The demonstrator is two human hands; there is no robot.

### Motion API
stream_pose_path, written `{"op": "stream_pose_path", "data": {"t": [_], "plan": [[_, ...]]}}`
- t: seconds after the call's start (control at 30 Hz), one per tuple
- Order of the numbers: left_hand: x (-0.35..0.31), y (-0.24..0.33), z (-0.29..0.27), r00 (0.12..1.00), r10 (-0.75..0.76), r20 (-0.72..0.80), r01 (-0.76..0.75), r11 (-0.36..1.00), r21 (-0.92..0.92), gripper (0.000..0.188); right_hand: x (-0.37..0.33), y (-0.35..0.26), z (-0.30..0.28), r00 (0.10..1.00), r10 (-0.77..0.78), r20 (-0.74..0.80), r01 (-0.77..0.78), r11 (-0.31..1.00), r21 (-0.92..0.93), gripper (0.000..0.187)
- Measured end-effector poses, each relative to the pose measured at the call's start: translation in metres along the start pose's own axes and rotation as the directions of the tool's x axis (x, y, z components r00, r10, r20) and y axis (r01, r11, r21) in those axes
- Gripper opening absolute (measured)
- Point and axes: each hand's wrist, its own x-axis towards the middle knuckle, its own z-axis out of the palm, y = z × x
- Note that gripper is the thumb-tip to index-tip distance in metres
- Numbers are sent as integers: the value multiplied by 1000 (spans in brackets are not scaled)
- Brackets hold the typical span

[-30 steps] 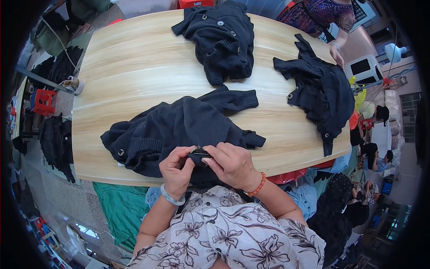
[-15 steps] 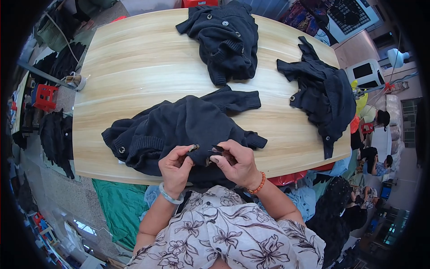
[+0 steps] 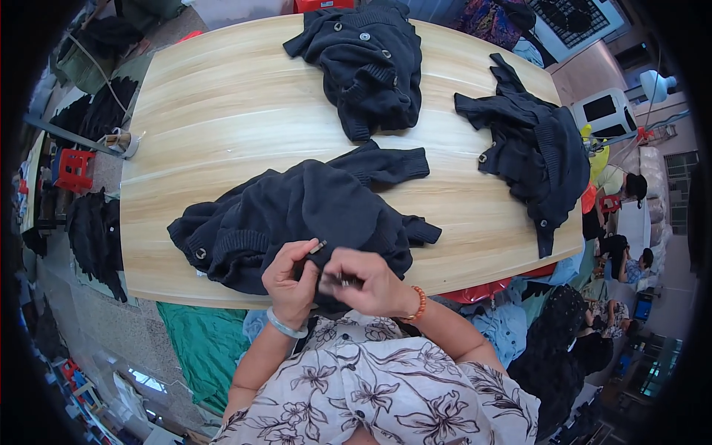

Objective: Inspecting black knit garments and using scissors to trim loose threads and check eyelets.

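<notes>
A black knitted cardigan (image 3: 315, 200) lies bunched at the table's near edge, its sleeves toward the far right. Thumb and forefinger of my left hand (image 3: 291, 282) pinch its near edge, where a button (image 3: 317, 246) shows at the fingertips. Close beside it, my right hand (image 3: 365, 282) is closed and blurred by motion, over the same edge. A small dark tool (image 3: 347, 280) is tucked in the right fingers; its kind is too smeared to tell. Another button (image 3: 200, 253) sits on the cardigan's left part.
On the wooden table (image 3: 215, 96) lie a second black buttoned cardigan (image 3: 374, 74) at the back and a third cardigan (image 3: 545, 152) at right. A cup of tools (image 3: 122, 143) is fixed at the left edge. Green cloth (image 3: 200, 341) hangs below the near edge. People sit far right.
My right hand has moved left and slightly down, toward my left hand, turning so its knuckles face up. The left hand keeps its pinch in nearly the same place.
</notes>
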Motion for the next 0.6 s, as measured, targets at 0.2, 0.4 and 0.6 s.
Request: {"op": "stream_pose_path", "data": {"t": [0.2,0.4,0.6], "plan": [[3,2,-10,980,-197,12,194,949,-248,21,-9,-4,-11,951,199,238,-165,974,-155,15],[7,1,-7,970,-240,46,243,930,-276,19,2,-6,-9,954,-21,-300,-83,941,-328,23],[2,-25,-14,996,85,-18,-82,990,115,17,20,18,13,913,-170,-372,22,928,-371,14]]}}
